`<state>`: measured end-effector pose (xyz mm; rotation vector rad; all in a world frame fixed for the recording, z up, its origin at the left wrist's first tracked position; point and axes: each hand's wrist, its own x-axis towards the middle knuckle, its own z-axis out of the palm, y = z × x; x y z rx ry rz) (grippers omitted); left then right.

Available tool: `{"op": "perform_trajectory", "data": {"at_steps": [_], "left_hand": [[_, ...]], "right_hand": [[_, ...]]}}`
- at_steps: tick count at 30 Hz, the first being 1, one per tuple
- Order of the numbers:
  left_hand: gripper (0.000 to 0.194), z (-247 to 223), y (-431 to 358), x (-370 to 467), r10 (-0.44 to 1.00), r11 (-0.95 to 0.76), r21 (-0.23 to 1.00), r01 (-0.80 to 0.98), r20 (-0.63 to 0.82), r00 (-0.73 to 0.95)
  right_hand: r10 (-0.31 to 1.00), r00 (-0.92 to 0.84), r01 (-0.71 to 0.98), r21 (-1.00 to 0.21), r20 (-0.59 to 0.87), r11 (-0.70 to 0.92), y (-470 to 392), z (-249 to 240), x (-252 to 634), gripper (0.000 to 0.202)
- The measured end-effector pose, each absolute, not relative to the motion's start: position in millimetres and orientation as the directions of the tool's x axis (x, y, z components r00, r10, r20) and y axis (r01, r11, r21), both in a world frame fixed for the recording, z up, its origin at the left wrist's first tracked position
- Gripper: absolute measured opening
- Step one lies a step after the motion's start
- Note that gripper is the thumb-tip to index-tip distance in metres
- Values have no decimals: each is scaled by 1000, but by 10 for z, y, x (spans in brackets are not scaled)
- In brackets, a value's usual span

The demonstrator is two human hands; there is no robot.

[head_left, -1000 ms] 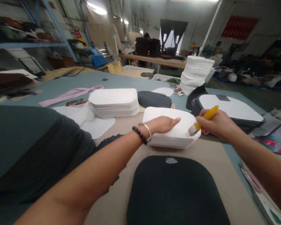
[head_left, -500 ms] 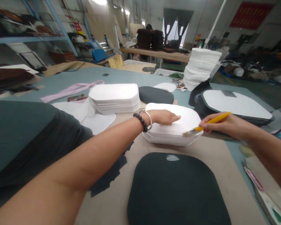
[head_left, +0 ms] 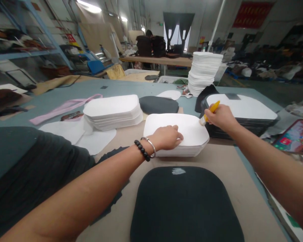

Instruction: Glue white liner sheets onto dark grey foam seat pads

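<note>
My left hand (head_left: 168, 137), with a bead bracelet and a silver bangle at the wrist, rests on the front part of a stack of white rounded sheets (head_left: 189, 129). Its fingers are curled, and anything beneath them is hidden. My right hand (head_left: 221, 116) grips a yellow-handled brush (head_left: 213, 108), whose bristles touch the stack's right rear edge. In front of the stack lies a dark green rounded panel (head_left: 185, 205) with a whitish smear near its far edge. A second white stack (head_left: 112, 107) stands to the left.
Dark layered material (head_left: 35, 161) fills the left side. A dark stack with a white top sheet (head_left: 244, 107) is at the right, near a phone (head_left: 295, 137). Behind stands a tall white pile (head_left: 203, 72). A dark oval piece (head_left: 158, 105) lies between the stacks.
My right hand has moved the brush from the stack's front right to its right rear edge, handle now steeper. My left hand has shifted nearer the front edge, fingers more curled. The view has turned slightly.
</note>
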<state>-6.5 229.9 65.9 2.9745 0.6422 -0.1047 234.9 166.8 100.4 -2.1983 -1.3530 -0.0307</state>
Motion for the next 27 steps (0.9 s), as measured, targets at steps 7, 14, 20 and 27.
{"op": "perform_trajectory", "data": {"at_steps": [7, 14, 20, 27], "left_hand": [[31, 818, 2374, 260, 417, -891, 123, 437, -158, 895], [59, 696, 2147, 1175, 534, -821, 221, 526, -26, 845], [73, 571, 2210, 1304, 567, -769, 333, 546, -40, 823], [18, 599, 2423, 1114, 577, -609, 628, 485, -69, 814]], "right_hand": [[820, 464, 845, -445, 334, -297, 680, 820, 2207, 21], [720, 552, 781, -564, 420, -270, -226, 905, 2037, 25], [760, 573, 699, -667, 308, -257, -496, 722, 2186, 26], [843, 344, 863, -494, 413, -110, -96, 469, 2407, 18]]}}
